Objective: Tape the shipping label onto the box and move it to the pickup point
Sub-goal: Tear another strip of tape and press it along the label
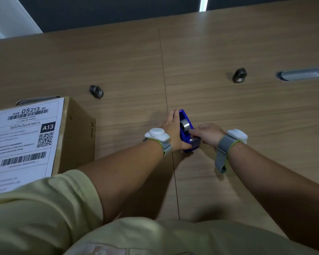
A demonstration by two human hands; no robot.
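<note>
A brown cardboard box (75, 133) stands at the left of the wooden table. A white shipping label (24, 140) with barcodes, a QR code and "A13" lies on its top. A blue tape dispenser (186, 128) with a tape roll sits near the table's middle seam. My left hand (171, 133) grips the dispenser's left side and holds it down. My right hand (206, 134) pinches at the tape near the dispenser's cutter end. Whether a strip of tape is pulled out is too small to tell.
Two dark metal fittings (96, 92) (239, 75) are set in the wooden table (228, 107). A grey metal cable slot (302, 73) lies at the far right, another peeks out behind the box. A dark wall runs along the table's far edge.
</note>
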